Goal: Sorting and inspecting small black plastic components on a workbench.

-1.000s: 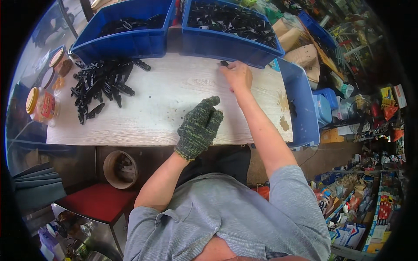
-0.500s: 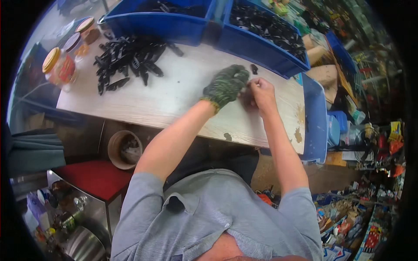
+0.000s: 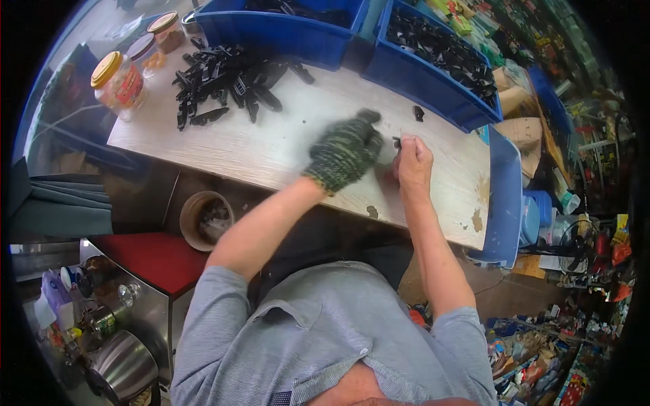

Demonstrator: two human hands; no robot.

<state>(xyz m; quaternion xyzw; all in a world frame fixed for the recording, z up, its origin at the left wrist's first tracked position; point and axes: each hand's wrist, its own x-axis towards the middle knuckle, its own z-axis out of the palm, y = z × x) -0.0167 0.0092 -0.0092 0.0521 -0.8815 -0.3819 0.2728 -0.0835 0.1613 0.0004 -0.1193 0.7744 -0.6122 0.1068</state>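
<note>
- Small dark part (image 3: 397, 143): at the right hand's fingertips, just above the table or touching it, cannot tell which; mostly hidden by the fingers, so shape unclear.
- Right hand (image 3: 415, 166): bare, fingers curled in, thumb side up, pinching the small dark part; part sticks out on the left side of the grip.
- Left hand (image 3: 344, 154): dark green-and-black knit glove, just left of the right hand, apart from it, blurred; fingers partly bent, back of the glove to camera. Grip side hidden, cannot tell if it has hold of anything.
- Single black piece (image 3: 418, 114): lies alone on the table, beyond the right hand, near the right blue bin.
- Black parts pile (image 3: 223, 84): loose heap, left far side of the table, well apart from both hands.
- Table (image 3: 271, 149): pale wood-grain top, worn patches at right and along near edge.
- Left blue bin (image 3: 284, 37) and right blue bin (image 3: 433, 84): at far edge, both with black parts inside.
- Yellow-lidded jar (image 3: 120, 84): clear, upright, left end; two more jars behind.
- Blue tub (image 3: 504, 196): beside the table's right end.
</note>
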